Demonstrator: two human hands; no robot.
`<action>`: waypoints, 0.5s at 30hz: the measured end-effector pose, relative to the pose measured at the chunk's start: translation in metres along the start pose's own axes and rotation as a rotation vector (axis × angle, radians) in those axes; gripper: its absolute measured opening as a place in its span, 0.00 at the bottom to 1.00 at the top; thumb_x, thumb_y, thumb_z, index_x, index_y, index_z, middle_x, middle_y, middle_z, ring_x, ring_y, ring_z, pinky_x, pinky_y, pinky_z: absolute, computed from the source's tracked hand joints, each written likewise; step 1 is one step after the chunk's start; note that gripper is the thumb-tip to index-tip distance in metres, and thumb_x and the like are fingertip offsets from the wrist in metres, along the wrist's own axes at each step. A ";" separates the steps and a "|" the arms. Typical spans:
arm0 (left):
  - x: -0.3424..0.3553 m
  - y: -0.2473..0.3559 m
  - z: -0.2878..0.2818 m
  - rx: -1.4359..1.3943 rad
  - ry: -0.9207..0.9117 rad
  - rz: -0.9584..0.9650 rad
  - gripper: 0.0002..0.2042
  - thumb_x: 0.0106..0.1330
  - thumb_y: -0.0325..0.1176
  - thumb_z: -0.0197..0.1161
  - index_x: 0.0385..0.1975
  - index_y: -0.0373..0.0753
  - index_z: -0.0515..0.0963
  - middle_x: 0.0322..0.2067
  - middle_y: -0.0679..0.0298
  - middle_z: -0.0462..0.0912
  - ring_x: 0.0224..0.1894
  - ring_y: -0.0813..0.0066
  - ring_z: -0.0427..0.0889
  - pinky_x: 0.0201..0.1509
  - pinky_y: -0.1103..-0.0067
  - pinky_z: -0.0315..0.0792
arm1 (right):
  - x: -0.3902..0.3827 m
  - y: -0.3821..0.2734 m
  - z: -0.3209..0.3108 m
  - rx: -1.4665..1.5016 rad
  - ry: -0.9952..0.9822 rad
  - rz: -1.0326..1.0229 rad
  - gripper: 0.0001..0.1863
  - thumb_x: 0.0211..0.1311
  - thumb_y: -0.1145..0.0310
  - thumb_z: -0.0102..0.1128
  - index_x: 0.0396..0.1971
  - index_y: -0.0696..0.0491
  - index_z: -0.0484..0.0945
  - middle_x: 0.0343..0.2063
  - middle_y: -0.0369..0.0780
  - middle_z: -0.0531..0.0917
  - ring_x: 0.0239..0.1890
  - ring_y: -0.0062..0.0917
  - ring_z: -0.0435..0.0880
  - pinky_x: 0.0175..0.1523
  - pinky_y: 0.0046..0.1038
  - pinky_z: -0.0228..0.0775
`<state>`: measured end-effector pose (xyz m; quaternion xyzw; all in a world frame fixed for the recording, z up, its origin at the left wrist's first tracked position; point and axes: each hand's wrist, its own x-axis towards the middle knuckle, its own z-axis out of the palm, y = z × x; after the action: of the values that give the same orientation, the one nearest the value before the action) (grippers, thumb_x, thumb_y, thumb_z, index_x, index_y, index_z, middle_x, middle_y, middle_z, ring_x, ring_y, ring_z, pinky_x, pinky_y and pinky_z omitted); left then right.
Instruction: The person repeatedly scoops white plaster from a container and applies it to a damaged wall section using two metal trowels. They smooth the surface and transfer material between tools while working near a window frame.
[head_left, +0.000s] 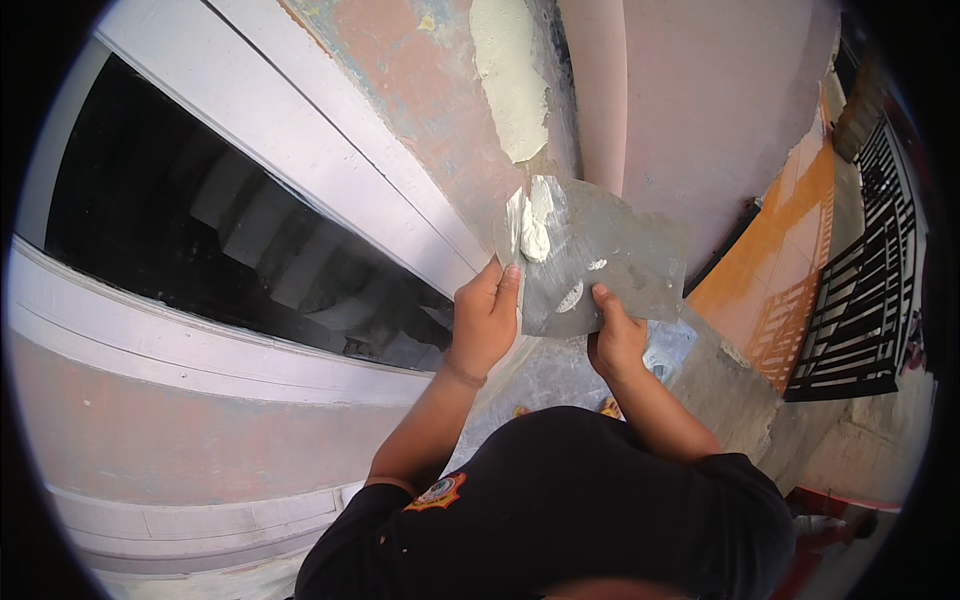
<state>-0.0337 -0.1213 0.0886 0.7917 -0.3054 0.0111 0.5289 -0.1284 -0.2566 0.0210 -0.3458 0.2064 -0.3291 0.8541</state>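
Observation:
My right hand [618,335] grips the lower edge of a thin grey sheet [640,255], its thumb lying on top. White putty [536,228] sits in a lump near the sheet's left side, with smaller smears farther right. Against that left side my left hand [485,315] is closed on a narrow, flat scraper blade [509,245], seen nearly edge-on and streaked with white. The blade touches or overlaps the sheet; which of the two I cannot tell. Just beyond the sheet, a pale strip of putty [510,80] covers part of the worn pink wall [420,90].
A white-framed window [300,110] with dark glass runs along my left. To the right stand a pink wall [700,100] and a black metal railing [860,300] beside orange tiles [765,260]. Below the sheet, a translucent container [668,348] partly shows on the grey floor.

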 end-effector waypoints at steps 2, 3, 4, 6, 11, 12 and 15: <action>-0.001 0.004 -0.009 0.144 -0.133 0.022 0.11 0.73 0.33 0.55 0.36 0.29 0.76 0.18 0.58 0.74 0.22 0.79 0.73 0.29 0.76 0.69 | 0.005 0.004 0.006 0.127 -0.001 0.050 0.24 0.63 0.75 0.60 0.59 0.59 0.67 0.53 0.41 0.75 0.56 0.29 0.74 0.64 0.33 0.64; 0.000 0.004 -0.018 0.191 -0.182 0.051 0.10 0.73 0.32 0.55 0.34 0.29 0.75 0.18 0.57 0.72 0.21 0.78 0.73 0.28 0.74 0.68 | 0.011 0.004 0.010 0.244 -0.058 0.053 0.24 0.62 0.76 0.60 0.59 0.58 0.67 0.53 0.41 0.76 0.56 0.30 0.75 0.64 0.34 0.65; -0.010 0.004 -0.024 0.242 -0.219 0.011 0.10 0.73 0.32 0.55 0.34 0.29 0.75 0.18 0.57 0.73 0.21 0.78 0.73 0.28 0.74 0.69 | 0.012 0.004 0.009 0.258 -0.011 0.115 0.24 0.62 0.76 0.59 0.58 0.59 0.68 0.53 0.42 0.76 0.55 0.31 0.76 0.64 0.35 0.66; -0.030 -0.004 -0.041 0.308 -0.246 -0.013 0.11 0.72 0.32 0.55 0.34 0.29 0.76 0.18 0.56 0.74 0.21 0.78 0.74 0.28 0.73 0.69 | 0.020 0.002 0.012 0.390 -0.026 0.197 0.23 0.63 0.74 0.59 0.58 0.59 0.68 0.53 0.42 0.77 0.53 0.31 0.78 0.63 0.36 0.68; -0.060 -0.050 -0.084 0.029 -0.062 -0.357 0.12 0.72 0.33 0.56 0.31 0.28 0.76 0.20 0.60 0.78 0.25 0.79 0.80 0.30 0.76 0.73 | 0.076 -0.004 0.043 0.296 -0.104 0.055 0.17 0.65 0.72 0.58 0.52 0.61 0.72 0.48 0.40 0.80 0.51 0.30 0.80 0.57 0.35 0.73; -0.072 -0.058 -0.090 -0.003 -0.025 -0.414 0.13 0.72 0.33 0.56 0.30 0.28 0.76 0.20 0.61 0.78 0.25 0.80 0.80 0.30 0.78 0.74 | 0.089 -0.003 0.053 0.153 -0.086 -0.006 0.19 0.66 0.71 0.57 0.54 0.61 0.71 0.49 0.41 0.79 0.52 0.30 0.79 0.56 0.34 0.72; -0.104 -0.079 -0.104 -0.031 -0.001 -0.519 0.13 0.73 0.33 0.56 0.30 0.28 0.76 0.23 0.63 0.80 0.28 0.80 0.81 0.34 0.79 0.78 | 0.126 0.000 0.084 -0.305 -0.121 -0.382 0.23 0.65 0.71 0.56 0.59 0.62 0.69 0.51 0.45 0.79 0.53 0.34 0.79 0.53 0.35 0.73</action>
<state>-0.0472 0.0354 0.0332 0.8354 -0.0924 -0.1300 0.5260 0.0080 -0.3071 0.0619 -0.5225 0.1332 -0.4282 0.7252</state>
